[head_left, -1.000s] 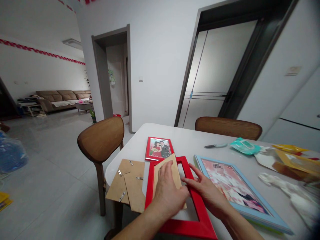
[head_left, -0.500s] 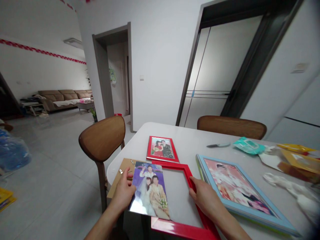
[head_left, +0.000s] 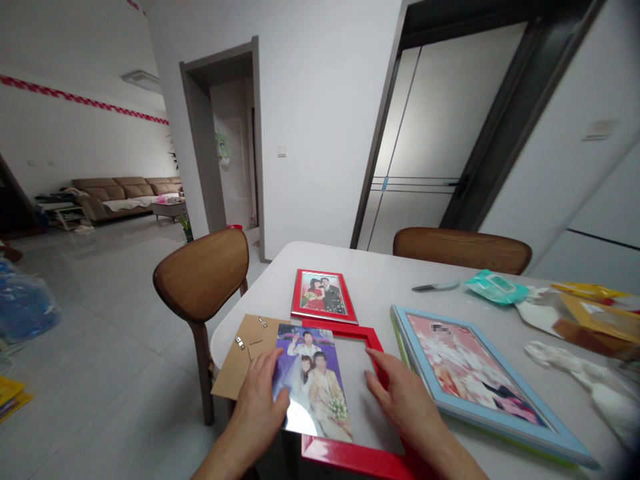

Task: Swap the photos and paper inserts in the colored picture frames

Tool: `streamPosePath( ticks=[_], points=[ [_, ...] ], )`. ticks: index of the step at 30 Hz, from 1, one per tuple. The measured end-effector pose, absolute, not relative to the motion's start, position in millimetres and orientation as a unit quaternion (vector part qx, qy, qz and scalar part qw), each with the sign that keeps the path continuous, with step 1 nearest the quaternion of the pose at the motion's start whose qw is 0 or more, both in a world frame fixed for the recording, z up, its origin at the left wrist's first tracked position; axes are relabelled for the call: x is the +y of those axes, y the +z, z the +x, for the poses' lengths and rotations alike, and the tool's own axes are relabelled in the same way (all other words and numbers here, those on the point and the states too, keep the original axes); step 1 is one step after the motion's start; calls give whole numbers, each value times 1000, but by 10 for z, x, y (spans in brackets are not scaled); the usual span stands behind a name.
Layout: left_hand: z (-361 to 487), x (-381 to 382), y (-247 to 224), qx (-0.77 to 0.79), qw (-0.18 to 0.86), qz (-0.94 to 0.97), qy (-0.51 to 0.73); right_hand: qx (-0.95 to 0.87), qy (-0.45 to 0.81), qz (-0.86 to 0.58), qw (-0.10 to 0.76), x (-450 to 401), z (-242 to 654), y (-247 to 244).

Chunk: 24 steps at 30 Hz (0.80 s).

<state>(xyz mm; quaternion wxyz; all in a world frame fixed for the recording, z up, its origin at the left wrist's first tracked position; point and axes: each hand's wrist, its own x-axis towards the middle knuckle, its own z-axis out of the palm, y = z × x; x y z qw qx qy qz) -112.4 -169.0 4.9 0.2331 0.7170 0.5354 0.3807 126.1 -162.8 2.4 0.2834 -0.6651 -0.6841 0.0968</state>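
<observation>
A glossy wedding photo [head_left: 317, 387] lies over the left part of a red picture frame [head_left: 350, 450] and covers part of its opening. My left hand [head_left: 263, 393] grips the photo at its left edge, thumb low and fingers higher up. My right hand [head_left: 405, 393] rests across the frame's right side, thumb and index finger apart, fingertips over the opening. No object shows between them. A brown backing board [head_left: 235, 363] with metal clips lies to the left, partly under the photo and my left hand.
Behind lies a smaller red framed photo [head_left: 324, 297]. A large blue framed picture [head_left: 480, 380] sits right of my right hand. Farther back are a knife [head_left: 435, 287], a teal wipes pack [head_left: 496, 288] and crumpled packaging [head_left: 595, 320]. Wooden chairs [head_left: 205, 277] stand around the white table [head_left: 380, 270].
My left hand and the photo have moved right, farther over the frame, baring more of the backing board. My right hand has shifted left, its fingertips now over the opening.
</observation>
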Motion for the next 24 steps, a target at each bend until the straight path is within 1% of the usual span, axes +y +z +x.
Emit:
streamPosePath(
  ticks=[4,7,14,24],
  points=[
    [-1000,-1786,30,511,207,761,342,-615,314,-641,336,-1633,1071,-4],
    [-931,-1821,34,513,203,771,317,-561,412,-607,384,-1571,994,-102],
    [-823,-1910,14,491,235,781,306,-513,472,-578,425,-1505,962,-166],
    [-835,-1936,46,490,213,809,246,-453,526,-573,435,-1589,843,-5]
  ],
)
